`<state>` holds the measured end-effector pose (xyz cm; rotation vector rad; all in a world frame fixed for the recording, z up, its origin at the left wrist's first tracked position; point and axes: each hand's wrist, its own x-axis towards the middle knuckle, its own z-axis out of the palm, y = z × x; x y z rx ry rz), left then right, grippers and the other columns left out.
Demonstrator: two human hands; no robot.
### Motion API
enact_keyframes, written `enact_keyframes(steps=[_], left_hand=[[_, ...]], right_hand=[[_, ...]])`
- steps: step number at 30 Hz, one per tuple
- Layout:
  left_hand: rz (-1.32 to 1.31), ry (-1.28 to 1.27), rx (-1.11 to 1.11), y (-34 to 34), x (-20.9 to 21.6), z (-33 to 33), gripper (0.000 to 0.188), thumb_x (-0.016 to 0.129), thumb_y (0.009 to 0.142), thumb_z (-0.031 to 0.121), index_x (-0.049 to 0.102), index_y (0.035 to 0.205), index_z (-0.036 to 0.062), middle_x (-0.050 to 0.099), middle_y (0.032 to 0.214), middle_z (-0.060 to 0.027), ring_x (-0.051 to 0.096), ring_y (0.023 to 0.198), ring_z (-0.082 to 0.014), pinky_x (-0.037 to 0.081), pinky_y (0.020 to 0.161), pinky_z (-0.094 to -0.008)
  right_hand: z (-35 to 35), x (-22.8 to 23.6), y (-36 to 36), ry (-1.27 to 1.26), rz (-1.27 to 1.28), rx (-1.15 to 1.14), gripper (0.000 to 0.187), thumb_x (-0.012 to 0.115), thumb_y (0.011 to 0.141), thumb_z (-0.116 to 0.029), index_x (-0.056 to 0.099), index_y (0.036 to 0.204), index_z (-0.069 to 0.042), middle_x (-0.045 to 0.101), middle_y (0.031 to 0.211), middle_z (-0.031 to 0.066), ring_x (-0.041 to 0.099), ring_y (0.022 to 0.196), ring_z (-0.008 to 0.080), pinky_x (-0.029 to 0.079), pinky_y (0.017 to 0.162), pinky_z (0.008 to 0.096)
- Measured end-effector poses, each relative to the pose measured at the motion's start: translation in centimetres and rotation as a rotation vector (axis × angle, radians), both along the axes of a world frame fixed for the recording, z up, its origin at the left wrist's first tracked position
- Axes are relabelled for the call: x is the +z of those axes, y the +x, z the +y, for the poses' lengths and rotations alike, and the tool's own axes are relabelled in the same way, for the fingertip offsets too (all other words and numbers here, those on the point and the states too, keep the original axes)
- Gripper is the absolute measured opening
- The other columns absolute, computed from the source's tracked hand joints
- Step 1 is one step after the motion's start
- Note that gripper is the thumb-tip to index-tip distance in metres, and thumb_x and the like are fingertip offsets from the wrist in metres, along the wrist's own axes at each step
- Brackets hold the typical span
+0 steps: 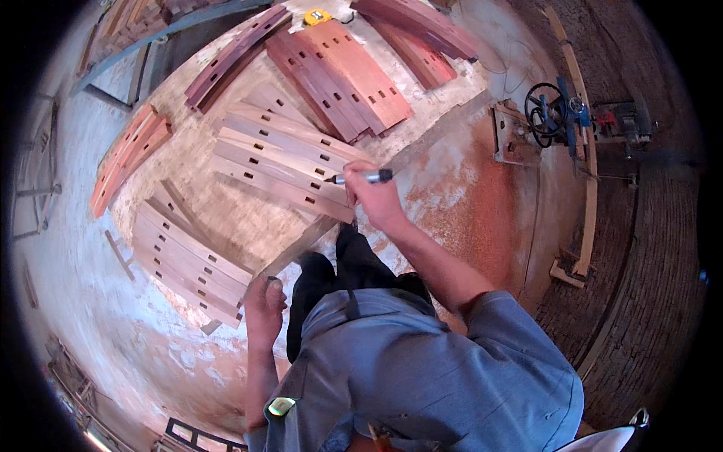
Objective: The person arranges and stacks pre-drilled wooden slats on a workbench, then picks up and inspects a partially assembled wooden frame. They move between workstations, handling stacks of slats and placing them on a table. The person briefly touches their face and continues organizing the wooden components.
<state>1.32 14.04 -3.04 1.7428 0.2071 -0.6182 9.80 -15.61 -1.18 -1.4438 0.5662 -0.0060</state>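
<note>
My right hand [371,197] grips a marker [365,178], silver-grey with a dark end. Its tip points left, over a set of pale curved wooden slats [282,162] laid side by side, with small rectangular mortises cut in rows. Whether the tip touches the wood I cannot tell. My left hand [264,307] hangs at the table's near edge with curled fingers; anything inside them is hidden. Right by it lies the corner of a second set of pale mortised slats [184,260].
Farther back on the worktable [252,215] lie reddish mortised slats [339,79], dark red slats [237,56], orange-red slats [129,160] and a yellow tape measure [316,16]. A machine with a black handwheel [545,107] stands at the right. Reddish sawdust [486,218] covers the floor nearby.
</note>
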Motion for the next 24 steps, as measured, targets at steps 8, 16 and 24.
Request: enact_keyframes(steps=[8,16,24], left_hand=[[0.076,0.091,-0.060,-1.3,-0.5,0.3,0.035,0.052,0.100,0.034,0.059,0.092,0.0002,0.061,0.068,-0.0090,0.058,0.059,-0.0167,0.046,0.056,-0.0317],[0.095,0.060,0.001,-1.0,-1.7,1.7,0.028,0.058,0.099,0.033,0.058,0.096,0.0043,0.053,0.072,0.0012,0.050,0.064,-0.0076,0.044,0.057,-0.0236],[0.095,0.041,0.035,-1.3,-2.0,2.1,0.027,0.058,0.099,0.032,0.058,0.097,0.0043,0.054,0.074,0.0014,0.051,0.065,-0.0075,0.044,0.058,-0.0227]], right_hand=[[3.5,-3.7,-1.5,-0.314,-0.154,0.147,0.027,0.070,0.086,-0.014,0.065,0.110,-0.001,0.068,0.104,0.0073,0.061,0.100,0.0140,0.048,0.089,0.0290],[4.6,-4.8,0.7,-0.412,-0.145,0.099,0.028,0.076,0.079,-0.016,0.069,0.104,-0.004,0.066,0.102,0.0144,0.064,0.098,0.0263,0.049,0.089,0.0335],[5.0,-5.1,2.0,-0.613,-0.270,0.131,0.027,0.077,0.077,-0.016,0.070,0.100,-0.004,0.067,0.098,0.0126,0.063,0.093,0.0265,0.050,0.085,0.0344]])
